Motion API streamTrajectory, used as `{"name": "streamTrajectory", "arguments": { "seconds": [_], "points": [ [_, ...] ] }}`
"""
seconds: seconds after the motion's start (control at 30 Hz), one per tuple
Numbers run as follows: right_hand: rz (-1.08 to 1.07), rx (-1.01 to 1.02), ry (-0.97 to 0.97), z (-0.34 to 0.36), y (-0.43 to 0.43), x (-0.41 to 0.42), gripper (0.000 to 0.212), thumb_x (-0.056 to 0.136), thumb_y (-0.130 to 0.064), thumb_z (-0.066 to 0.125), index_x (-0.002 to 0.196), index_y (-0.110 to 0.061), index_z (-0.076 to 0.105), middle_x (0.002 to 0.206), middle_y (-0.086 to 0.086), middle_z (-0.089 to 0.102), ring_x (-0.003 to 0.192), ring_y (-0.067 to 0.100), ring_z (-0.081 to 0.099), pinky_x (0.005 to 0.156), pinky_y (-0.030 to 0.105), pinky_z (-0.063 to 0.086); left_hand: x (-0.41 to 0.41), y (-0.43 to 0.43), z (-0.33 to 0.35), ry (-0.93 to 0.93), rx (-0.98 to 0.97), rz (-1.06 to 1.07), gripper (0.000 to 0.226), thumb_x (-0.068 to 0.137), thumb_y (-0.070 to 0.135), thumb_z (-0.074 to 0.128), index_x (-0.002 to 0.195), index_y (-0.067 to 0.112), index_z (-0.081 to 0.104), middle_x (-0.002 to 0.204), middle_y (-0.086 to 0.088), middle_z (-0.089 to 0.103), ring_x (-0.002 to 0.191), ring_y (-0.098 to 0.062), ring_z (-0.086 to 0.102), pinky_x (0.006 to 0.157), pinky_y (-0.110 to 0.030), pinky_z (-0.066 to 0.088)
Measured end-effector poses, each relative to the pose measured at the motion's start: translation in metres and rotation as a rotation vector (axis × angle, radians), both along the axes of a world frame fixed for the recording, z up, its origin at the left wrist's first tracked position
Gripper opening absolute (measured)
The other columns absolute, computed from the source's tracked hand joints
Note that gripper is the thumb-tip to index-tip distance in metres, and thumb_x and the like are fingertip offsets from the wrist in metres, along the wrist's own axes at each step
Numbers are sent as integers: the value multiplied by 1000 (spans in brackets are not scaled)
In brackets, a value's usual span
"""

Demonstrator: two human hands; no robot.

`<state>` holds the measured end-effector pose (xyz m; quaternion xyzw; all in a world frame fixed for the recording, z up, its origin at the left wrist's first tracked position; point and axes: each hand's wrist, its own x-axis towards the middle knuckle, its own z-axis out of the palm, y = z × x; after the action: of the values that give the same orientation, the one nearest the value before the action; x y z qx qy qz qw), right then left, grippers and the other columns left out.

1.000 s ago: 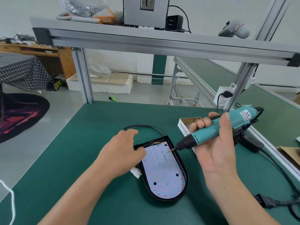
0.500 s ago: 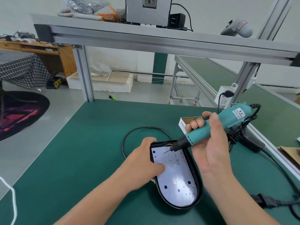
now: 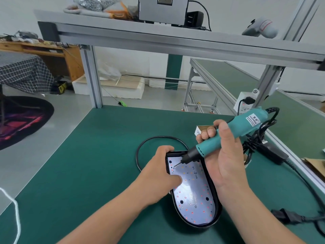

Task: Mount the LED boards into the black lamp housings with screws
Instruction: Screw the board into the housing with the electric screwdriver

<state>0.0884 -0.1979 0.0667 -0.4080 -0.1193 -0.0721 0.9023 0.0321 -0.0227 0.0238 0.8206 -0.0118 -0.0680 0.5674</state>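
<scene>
A black lamp housing point(image 3: 217, 211) lies on the green bench, with a white LED board point(image 3: 193, 194) seated inside it. My left hand point(image 3: 158, 175) grips the housing's left rim, fingers curled over its far corner and thumb pressing on the board. My right hand point(image 3: 225, 155) holds a teal electric screwdriver point(image 3: 226, 136). Its bit tip touches the board near the far left corner, at a screw point(image 3: 174, 167). The housing's black cable point(image 3: 140, 152) loops behind it.
A small open cardboard screw box point(image 3: 202, 130) stands behind my right hand. The screwdriver's coiled cord and black power adapter point(image 3: 269, 152) lie to the right, with a plug point(image 3: 284, 215) at the near right. An aluminium frame crosses overhead.
The housing with its board has shifted right and turned. My left hand moved from its top to its left rim. The screwdriver bit came down onto the board's far left corner.
</scene>
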Motion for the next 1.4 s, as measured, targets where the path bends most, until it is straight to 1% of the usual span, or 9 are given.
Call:
{"name": "streamTrajectory", "arguments": {
  "seconds": [0.13, 0.3, 0.53, 0.63, 0.73, 0.8, 0.93, 1.1, 1.4],
  "points": [
    [1, -1, -9, 1, 2, -2, 15, 97, -27, 70, 100, -15, 61, 78, 2, 54, 72, 19, 56, 80, 35, 56, 0, -1, 1, -11, 11, 12, 68, 72, 28, 70, 121, 62, 38, 95, 20, 69, 84, -13, 69, 74, -39, 61],
    [-3, -38, -40, 1, 3, -3, 10, 99, -26, 67, 98, -16, 65, 78, 3, 54, 73, 20, 57, 81, 36, 55, 0, -3, 2, -19, 7, 18, 67, 71, 28, 70, 115, 67, 37, 94, 18, 67, 69, -9, 62, 63, -33, 55],
    [35, -121, -129, 1, 5, -6, 8, 103, -23, 60, 106, -15, 62, 78, 5, 53, 76, 23, 55, 84, 39, 53, -1, -3, 5, -35, 0, 15, 64, 75, 24, 70, 112, 65, 38, 91, 16, 67, 64, -4, 57, 56, -25, 49],
    [78, -184, -188, 4, 8, -9, 17, 99, -25, 66, 108, -13, 60, 78, 5, 52, 74, 24, 53, 83, 40, 52, -1, -2, 5, -46, 6, 16, 62, 77, 21, 69, 111, 62, 40, 89, 11, 66, 62, -5, 54, 55, -26, 46],
    [122, -235, -212, 6, 14, -11, 36, 89, -38, 82, 104, -14, 59, 77, 4, 49, 72, 24, 51, 80, 39, 51, 0, -1, 3, -35, 18, 24, 58, 77, 19, 70, 112, 58, 43, 78, 14, 61, 61, -5, 51, 55, -25, 43],
    [150, -246, -215, 6, 15, -11, 47, 83, -46, 88, 101, -15, 58, 77, 4, 47, 72, 25, 49, 80, 39, 50, 0, -1, 3, -23, 26, 26, 57, 77, 20, 70, 115, 55, 45, 80, 14, 60, 62, -5, 51, 56, -24, 43],
    [233, -263, -231, 5, 13, -9, 46, 84, -47, 87, 99, -15, 58, 77, 2, 50, 73, 23, 50, 84, 40, 51, 0, 0, 4, -6, 34, 25, 58, 77, 21, 71, 120, 50, 46, 87, 5, 65, 61, -5, 51, 55, -23, 43],
    [230, -268, -217, 1, 7, -7, 42, 91, -46, 81, 114, -15, 64, 82, 4, 57, 80, 26, 56, 90, 44, 51, 0, 0, 4, -3, 22, 21, 60, 78, 20, 72, 122, 50, 46, 98, -3, 68, 63, -7, 52, 58, -25, 44],
    [199, -195, -209, -1, -6, -10, 45, 95, -42, 77, 123, -11, 61, 90, 11, 63, 88, 28, 62, 93, 44, 52, -2, -1, 6, 10, 13, 7, 76, 80, 22, 72, 142, 48, 37, 100, 4, 68, 64, -4, 57, 58, -25, 47]
  ]
}}
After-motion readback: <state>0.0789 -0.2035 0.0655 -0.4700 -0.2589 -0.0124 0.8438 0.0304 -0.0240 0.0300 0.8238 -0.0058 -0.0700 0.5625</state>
